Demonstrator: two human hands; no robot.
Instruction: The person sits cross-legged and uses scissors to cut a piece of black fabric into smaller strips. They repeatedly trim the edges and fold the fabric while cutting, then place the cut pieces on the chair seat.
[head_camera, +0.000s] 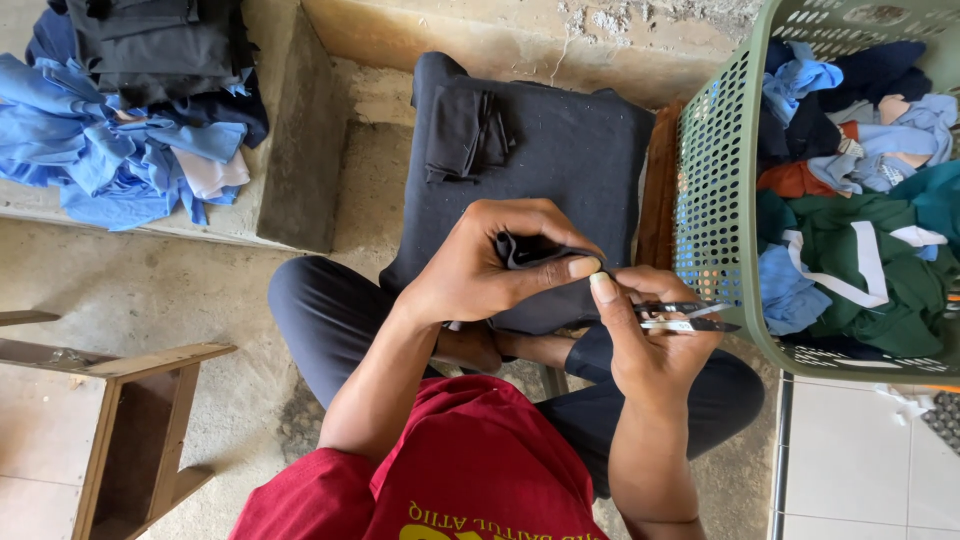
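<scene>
Cloth (530, 250), dark, pinched in our left hand (480, 270) near our face for trimming; right hand (650, 330) gripped snips (685, 317) beside basket (715, 200).

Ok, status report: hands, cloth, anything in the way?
Left hand pinches dark cloth piece. Right hand grips small snips. Green basket close at right; nothing between.

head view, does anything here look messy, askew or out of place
Nothing looks damaged or spilled. The blue clothes top left lie in a loose heap spilling over a concrete ledge, and the green basket holds jumbled garments. The left hand pinches a dark cloth piece; the right hand holds small snips.
</scene>
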